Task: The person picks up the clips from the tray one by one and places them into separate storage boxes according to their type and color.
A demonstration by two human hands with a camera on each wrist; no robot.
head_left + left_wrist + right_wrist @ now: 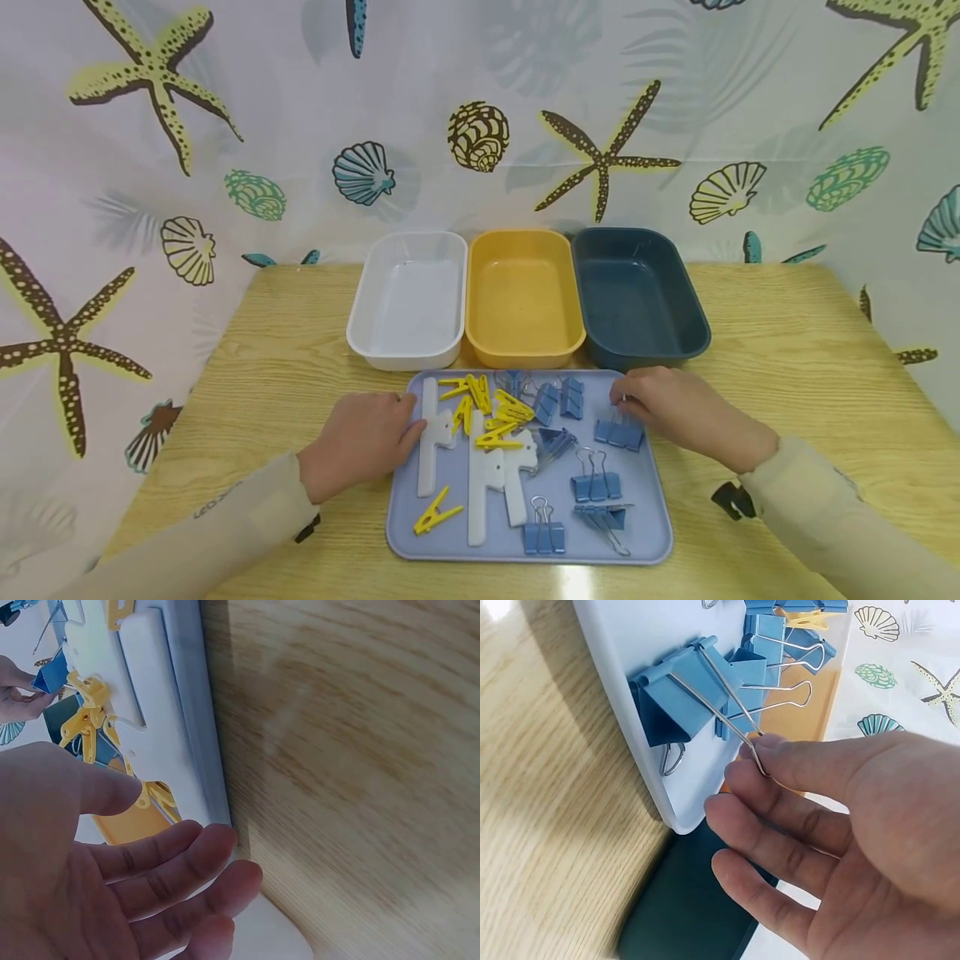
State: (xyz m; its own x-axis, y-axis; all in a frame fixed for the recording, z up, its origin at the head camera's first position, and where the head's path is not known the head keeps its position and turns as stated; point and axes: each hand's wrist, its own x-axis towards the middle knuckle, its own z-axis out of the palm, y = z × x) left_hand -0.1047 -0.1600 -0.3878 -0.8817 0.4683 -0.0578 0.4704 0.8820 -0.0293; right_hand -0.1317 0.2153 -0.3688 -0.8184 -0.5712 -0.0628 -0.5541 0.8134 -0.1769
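My right hand (675, 408) pinches the wire handle of a blue binder clip (679, 694) between thumb and index finger, at the right side of a pale blue tray (641, 533). The other three fingers curve loosely below in the right wrist view. At the tray's left edge my left hand (367, 437) holds nothing, its fingers loosely bent and apart. Nearest to it lies a long white bag clip (427, 467). Two more white bag clips (477, 500) lie mid-tray, with several yellow clips (498, 437) clustered above and one yellow clip (437, 512) apart.
Several other blue binder clips (596, 487) cover the tray's right half. Behind the tray stand a white bin (405, 362), a yellow bin (525, 361) and a dark teal bin (701, 333), side by side on the wooden table (285, 333). A patterned curtain (300, 100) hangs behind.
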